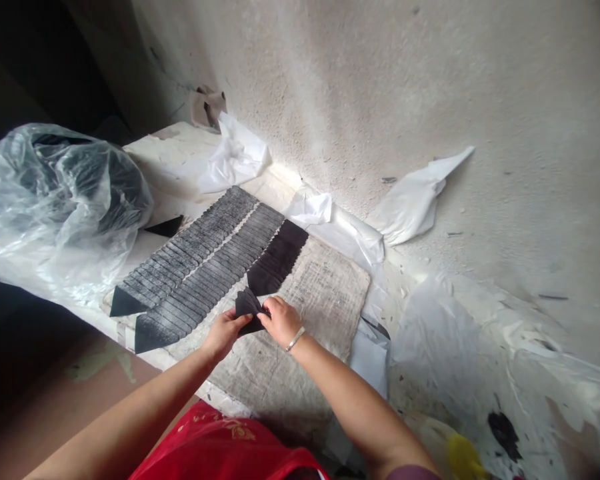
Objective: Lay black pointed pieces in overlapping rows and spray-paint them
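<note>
Between my two hands is a small fanned stack of black pointed pieces (247,305), thin and flat; I cannot tell their material. My left hand (224,332) pinches the stack's lower left side. My right hand (281,321), with a silver bracelet at the wrist, grips its right edge. Just beyond my hands lies a short row of overlapping plain black pieces (277,257). Left of it run two long overlapping rows, a grey-speckled near row (215,277) and a grey-speckled far row (185,247). All the rows rest on a worn, pale cloth-like mat (325,287).
A clear plastic bag (65,193) full of dark material stands at the left of the table. One black piece (166,227) lies beside it. Crumpled white sheeting (237,153) lines the rough wall (380,80) behind. A yellow object (465,457) is at the lower right.
</note>
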The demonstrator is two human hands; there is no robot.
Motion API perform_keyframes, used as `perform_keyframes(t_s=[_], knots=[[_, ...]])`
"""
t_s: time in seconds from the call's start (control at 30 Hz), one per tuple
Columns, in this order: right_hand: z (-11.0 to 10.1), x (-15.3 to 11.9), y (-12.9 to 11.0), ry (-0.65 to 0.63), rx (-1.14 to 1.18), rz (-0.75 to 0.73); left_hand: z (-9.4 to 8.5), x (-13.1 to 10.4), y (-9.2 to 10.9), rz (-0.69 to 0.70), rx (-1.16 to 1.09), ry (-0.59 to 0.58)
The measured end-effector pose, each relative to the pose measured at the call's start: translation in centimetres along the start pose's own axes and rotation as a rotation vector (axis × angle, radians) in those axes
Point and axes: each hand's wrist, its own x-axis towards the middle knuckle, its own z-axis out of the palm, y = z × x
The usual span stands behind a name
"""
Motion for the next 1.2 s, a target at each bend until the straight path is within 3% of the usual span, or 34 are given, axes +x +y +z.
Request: perform_keyframes(t_s=[0.1, 0.2, 0.27, 0.43, 0.6, 0.7, 0.9, 1.2], knots=[[0.7, 1.5, 0.2, -0.121, 0.203, 0.127, -0.2, 0.9, 0.1, -0.008, 0.007, 0.094], [1.1, 3.1, 1.4, -0.297, 0.528, 0.255, -1.0, 1.7, 0.3, -0.046, 0.0, 0.042], [1.2, 3.9, 2.3, -0.328, 0.593, 0.282, -1.5, 2.1, 0.2, -0.066, -0.006, 0.018], [1.7, 5.2, 3.8, -0.275, 0.459, 0.202, -1.7, 3.0, -0.2, -0.074, -0.003, 0.076], [1.4, 6.6, 5.4, -0.374, 0.453, 0.085, -0.9, 3.7, -0.4, -0.032, -0.003, 0.144], [0.4, 7.6, 5.9, -0.409, 0.272, 0.013, -0.4, 4.6, -0.5, -0.015, -0.001, 0.184], [-0.8, 9.4, 5.7, -0.347, -0.149, -0.13, 1.2, 6.7, -0.9, 0.003, 0.004, 0.341], [0.7, 12.2, 7.5, -0.417, -0.316, -0.209, 1.2, 8.6, -2.2, 0.026, 0.034, 0.447]])
